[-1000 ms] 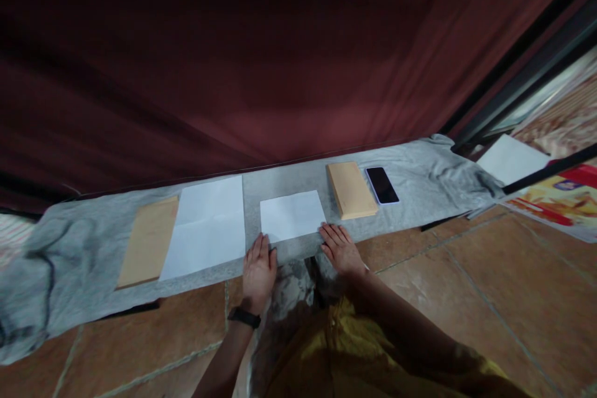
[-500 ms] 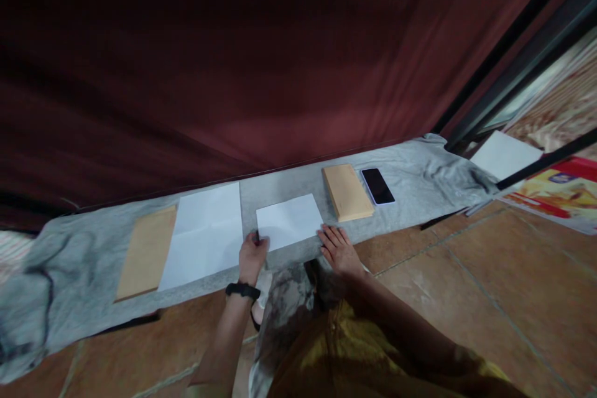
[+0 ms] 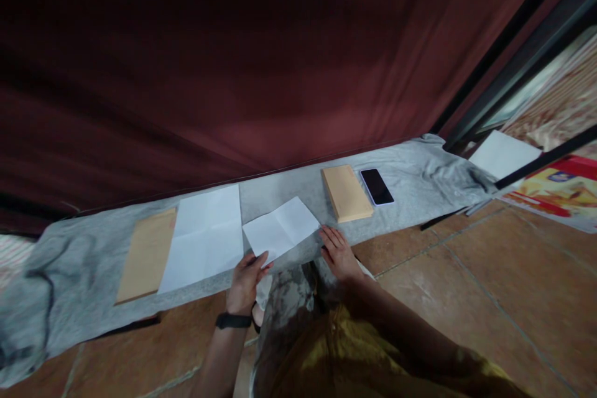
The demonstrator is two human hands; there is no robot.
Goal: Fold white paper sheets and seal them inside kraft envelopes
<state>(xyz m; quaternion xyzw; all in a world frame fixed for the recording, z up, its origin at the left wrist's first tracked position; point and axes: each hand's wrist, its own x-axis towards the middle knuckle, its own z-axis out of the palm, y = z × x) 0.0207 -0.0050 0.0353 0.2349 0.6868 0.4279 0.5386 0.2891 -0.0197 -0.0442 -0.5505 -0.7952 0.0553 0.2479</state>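
A small white sheet of paper [image 3: 282, 230] with a crease across it lies at a slant on the grey cloth. My left hand [image 3: 248, 277] pinches its near left corner, thumb on top and fingers underneath. Close to the sheet's right corner, my right hand [image 3: 339, 254] rests at the cloth's front edge with fingers stretched out; whether the fingertips touch the paper is hard to tell. To the left lies a larger white sheet [image 3: 205, 239] with fold creases. Right of the small sheet sits a stack of brown envelopes [image 3: 347, 193].
Grey cloth [image 3: 410, 168] covers a long narrow surface against a dark red curtain [image 3: 261, 74]. A phone [image 3: 377, 186] lies beside the stack. Another brown envelope [image 3: 147, 255] is at the left, partly under the large sheet. A printed red and yellow box [image 3: 559, 193] stands at far right.
The small sheet has turned, its left side coming toward me and left with my left hand, and its crease now shows. My right hand has barely moved.
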